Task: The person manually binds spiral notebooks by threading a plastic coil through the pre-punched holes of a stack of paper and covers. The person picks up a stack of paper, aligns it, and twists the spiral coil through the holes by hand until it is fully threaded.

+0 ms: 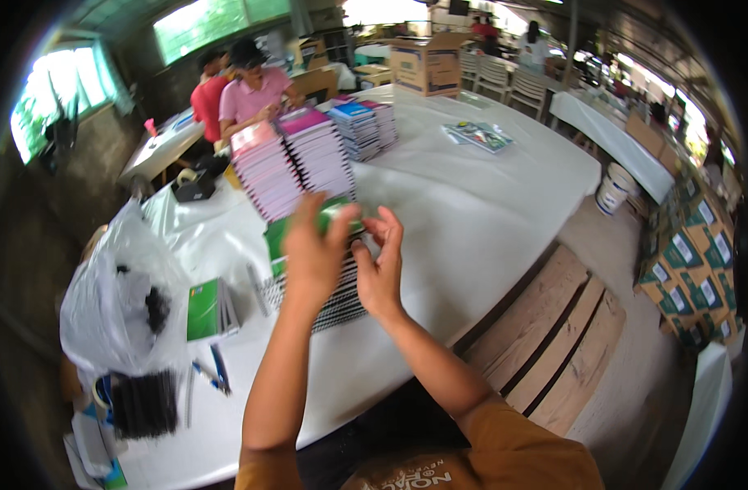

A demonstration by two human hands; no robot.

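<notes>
One big white-covered table (480,220) fills most of my view, w/ an open cardboard box (427,67) at its far end. Nr the L edge: a clear plastic bag (104,314) w/ some black stuff inside. Next in size, two tall spiral-bound stacks side by side, the pink-topped stack (267,175) on L & purple-topped stack (325,155) on R, black coils showing btwn them. Just this side of those, on the table & right at my hands, sits the green-topped notebook stack (333,314), coil edges toward me. Beyond, a blue-topped stack (355,131).

My L hand (312,257) is over the green cover, fingers part-spread but blurred; can't tell if that grip has hold of anything. R hand (380,273) is by the stack's R side, thumb & fingers bent w/ a gap btwn; can't tell if it's got the cover edge.

Smaller bits, L of my forearm: black coil bundle (145,405), few green booklets (204,312), blue-handled pliers (219,369).
</notes>
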